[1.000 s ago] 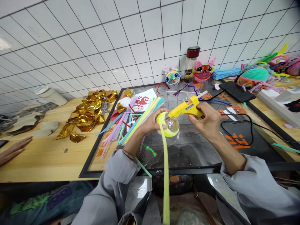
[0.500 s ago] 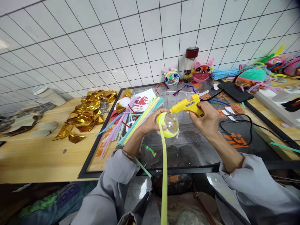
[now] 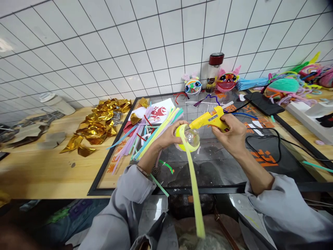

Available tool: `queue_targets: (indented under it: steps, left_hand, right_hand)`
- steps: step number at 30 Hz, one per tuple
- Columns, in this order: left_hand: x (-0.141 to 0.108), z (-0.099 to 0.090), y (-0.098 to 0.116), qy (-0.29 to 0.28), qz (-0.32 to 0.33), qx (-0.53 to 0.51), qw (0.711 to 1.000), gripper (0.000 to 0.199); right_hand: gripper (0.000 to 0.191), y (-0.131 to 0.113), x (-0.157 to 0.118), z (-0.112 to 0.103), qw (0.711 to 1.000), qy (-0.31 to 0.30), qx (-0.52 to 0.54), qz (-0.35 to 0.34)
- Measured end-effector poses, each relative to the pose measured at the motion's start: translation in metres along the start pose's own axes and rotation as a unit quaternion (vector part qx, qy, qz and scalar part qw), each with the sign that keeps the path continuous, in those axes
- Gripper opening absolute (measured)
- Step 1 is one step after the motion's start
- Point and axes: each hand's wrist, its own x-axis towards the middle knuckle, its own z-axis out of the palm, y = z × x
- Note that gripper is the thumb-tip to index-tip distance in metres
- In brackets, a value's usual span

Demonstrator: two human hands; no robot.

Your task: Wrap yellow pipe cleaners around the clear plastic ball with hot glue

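My left hand (image 3: 170,136) is closed around the left side of a clear plastic ball (image 3: 193,137). Yellow pipe cleaner is wound about the ball's rim, and a long yellow pipe cleaner (image 3: 195,187) hangs from it towards my lap. In my right hand (image 3: 232,133) is a yellow hot glue gun (image 3: 208,118), gripped by its handle. The gun's nozzle points left and meets the upper edge of the ball near my left fingertips. Whether glue is coming out is too small to tell.
Bundled pipe cleaners (image 3: 153,133) lie beside my left wrist. Gold foil (image 3: 97,121) is further left. At the back stand a bottle (image 3: 212,73) and decorated balls (image 3: 193,86). A black cable (image 3: 279,139), phone (image 3: 265,103) and power strip (image 3: 309,119) are on the right.
The hanging yellow pipe cleaner has swung to the right, and its lower end now shows. The ball looks slightly turned in my left hand. The glue gun stays at its edge.
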Motion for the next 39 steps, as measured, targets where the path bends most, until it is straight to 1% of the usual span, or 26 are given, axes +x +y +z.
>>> queue_targets:
  steps: [6, 10, 15, 19, 21, 22, 24, 26, 28, 30, 32, 34, 37, 39]
  left_hand:
    - [0.001, 0.000, 0.000, 0.006, -0.003, -0.003, 1.000, 0.072]
    - [0.000, 0.001, 0.001, 0.004, -0.003, -0.006, 1.000, 0.073]
    - [-0.002, 0.001, 0.001, 0.001, 0.006, 0.014, 1.000, 0.077]
    - [-0.002, 0.003, 0.005, -0.001, -0.005, 0.036, 0.999, 0.081]
    - [-0.002, 0.003, 0.006, -0.003, -0.008, 0.035, 0.999, 0.082]
    - [-0.002, 0.003, 0.006, -0.003, -0.007, 0.033, 0.999, 0.081]
    - [-0.002, 0.002, 0.006, -0.001, 0.001, 0.027, 1.000, 0.078]
    - [-0.001, 0.001, 0.005, 0.003, 0.012, 0.018, 1.000, 0.074]
    - [-0.001, -0.001, 0.003, 0.007, 0.022, 0.010, 1.000, 0.074]
    - [0.000, -0.002, 0.001, 0.010, 0.025, 0.009, 1.000, 0.074]
    - [0.000, -0.004, 0.001, 0.012, 0.025, 0.016, 0.999, 0.074]
    - [0.000, -0.005, 0.002, 0.016, 0.027, 0.027, 0.999, 0.074]
    - [0.000, -0.007, 0.006, 0.024, 0.033, 0.051, 0.998, 0.073]
    - [-0.001, -0.007, 0.009, 0.031, 0.037, 0.075, 0.996, 0.073]
  right_hand:
    - [0.016, -0.001, 0.000, 0.000, 1.000, -0.005, 0.002, -0.002]
    - [0.014, 0.000, 0.000, 0.000, 1.000, 0.002, 0.006, -0.007]
    - [0.012, 0.004, 0.000, 0.002, 1.000, 0.010, -0.008, 0.019]
    - [0.013, 0.005, 0.000, 0.006, 0.999, 0.011, -0.003, 0.039]
    - [0.015, 0.006, 0.001, 0.007, 0.997, 0.007, 0.002, 0.072]
    - [0.016, 0.007, 0.002, 0.007, 0.995, 0.001, 0.006, 0.099]
    - [0.019, 0.011, 0.004, 0.006, 0.986, -0.023, 0.018, 0.164]
    - [0.022, 0.019, 0.006, 0.004, 0.973, -0.061, 0.013, 0.222]
    - [0.024, 0.031, 0.007, 0.002, 0.962, -0.098, -0.028, 0.253]
    - [0.024, 0.045, 0.006, 0.002, 0.958, -0.119, -0.083, 0.248]
    - [0.023, 0.058, 0.002, 0.004, 0.962, -0.127, -0.123, 0.209]
    - [0.020, 0.069, -0.002, 0.006, 0.960, -0.142, -0.158, 0.184]
    - [0.018, 0.076, -0.007, 0.007, 0.941, -0.197, -0.214, 0.175]
    - [0.019, 0.074, -0.007, 0.006, 0.922, -0.238, -0.254, 0.171]
